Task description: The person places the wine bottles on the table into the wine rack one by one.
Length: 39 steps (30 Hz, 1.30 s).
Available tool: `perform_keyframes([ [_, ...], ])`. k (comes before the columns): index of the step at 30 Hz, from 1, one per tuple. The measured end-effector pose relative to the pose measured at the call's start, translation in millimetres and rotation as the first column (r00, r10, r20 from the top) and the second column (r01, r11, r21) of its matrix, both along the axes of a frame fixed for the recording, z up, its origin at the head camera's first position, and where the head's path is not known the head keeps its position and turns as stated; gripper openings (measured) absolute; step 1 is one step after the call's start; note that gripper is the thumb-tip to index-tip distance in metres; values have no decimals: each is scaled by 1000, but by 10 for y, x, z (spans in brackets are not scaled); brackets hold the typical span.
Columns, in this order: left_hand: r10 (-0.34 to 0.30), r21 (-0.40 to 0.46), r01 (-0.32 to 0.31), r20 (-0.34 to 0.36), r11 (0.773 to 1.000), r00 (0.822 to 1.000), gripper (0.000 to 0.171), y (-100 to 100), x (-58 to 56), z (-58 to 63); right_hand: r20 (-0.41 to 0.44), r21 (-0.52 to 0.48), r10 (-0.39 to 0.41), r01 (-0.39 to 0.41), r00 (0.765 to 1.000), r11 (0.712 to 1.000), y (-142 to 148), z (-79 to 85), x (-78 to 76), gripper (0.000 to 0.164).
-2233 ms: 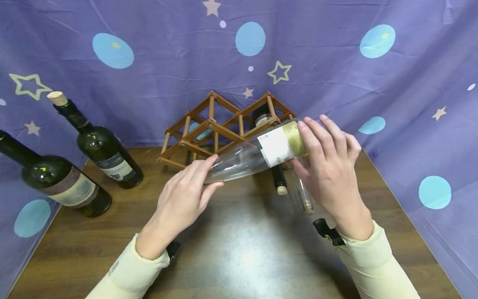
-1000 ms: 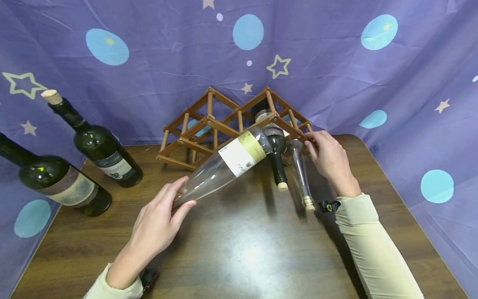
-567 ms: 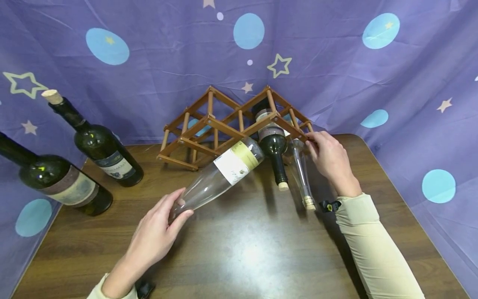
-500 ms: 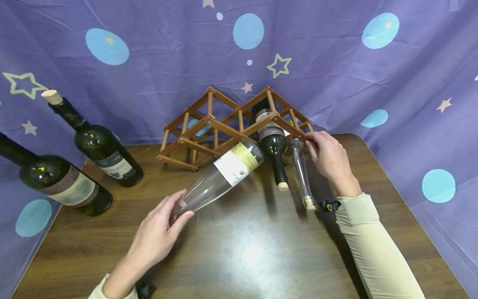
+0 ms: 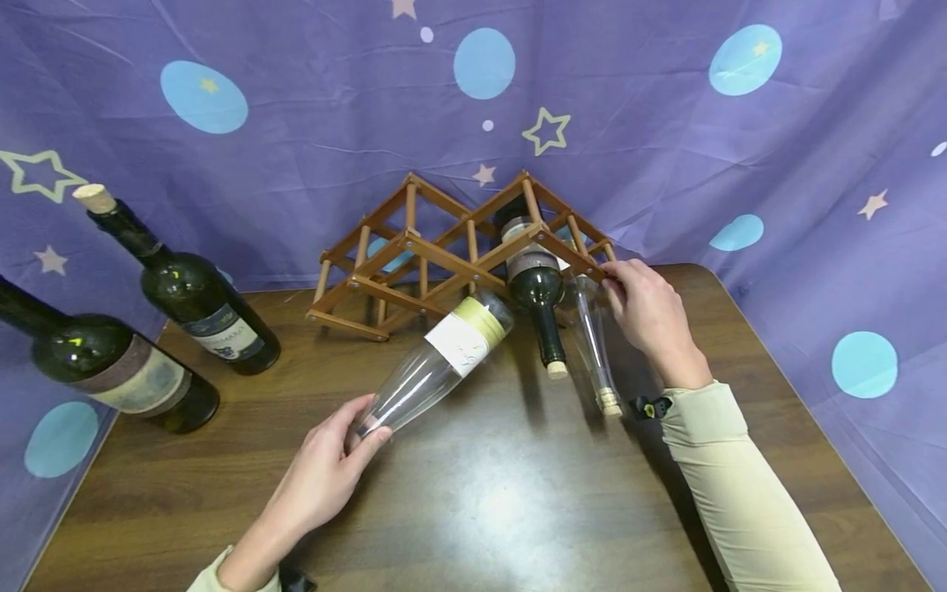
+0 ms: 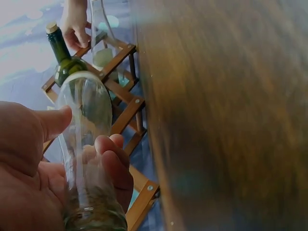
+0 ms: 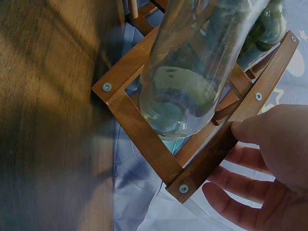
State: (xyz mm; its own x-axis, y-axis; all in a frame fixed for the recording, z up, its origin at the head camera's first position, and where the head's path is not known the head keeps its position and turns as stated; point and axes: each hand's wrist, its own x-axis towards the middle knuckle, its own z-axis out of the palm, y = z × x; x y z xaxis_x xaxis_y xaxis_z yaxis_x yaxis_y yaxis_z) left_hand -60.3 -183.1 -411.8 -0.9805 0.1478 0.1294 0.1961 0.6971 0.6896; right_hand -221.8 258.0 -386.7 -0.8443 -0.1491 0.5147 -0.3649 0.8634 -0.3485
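Observation:
My left hand [image 5: 318, 473] grips a clear glass wine bottle [image 5: 422, 382] by its neck, thumb on one side and fingers on the other. The bottle slants, its base end with a white and gold label pointing at the lower middle of a wooden wine rack [image 5: 444, 259]. At the rack's right end, my right hand [image 5: 654, 321] pinches a slat [image 7: 211, 149] between thumb and fingers. Two corked bottles lie in the rack, necks toward me: a dark green one [image 5: 538, 288] and a clear one [image 5: 592, 345].
Two dark wine bottles stand upright at the left of the wooden table [image 5: 444, 526]: a corked one [image 5: 210, 308] farther back and another [image 5: 133, 374] nearer. A purple curtain [image 5: 333, 82] with stars and dots hangs right behind the rack.
My right hand has let go of the clear bottle's base and taken hold of the rack's right end. My left hand has drawn the bottle lower and nearer, its base now at the rack's front.

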Motion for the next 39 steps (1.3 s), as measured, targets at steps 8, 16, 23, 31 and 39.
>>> perform_keyframes([
  [8,20,89,-34,152,995,988,53,65,-13,-37,-2,9,-5,5,1000,1000,-3,7,-2,21],
  [16,15,254,-91,286,963,958,49,164,0,-75,-6,11,-1,2,1000,1000,-8,7,4,22],
  [23,19,348,-148,348,926,937,44,259,7,-92,-11,14,2,-2,1000,1000,-8,7,12,23],
  [31,-21,466,-196,420,863,907,42,382,42,-110,2,20,-5,5,1000,1000,3,5,22,23],
  [39,-52,538,-221,446,814,894,42,506,96,-108,-2,22,-3,3,1000,1000,0,16,13,24],
])
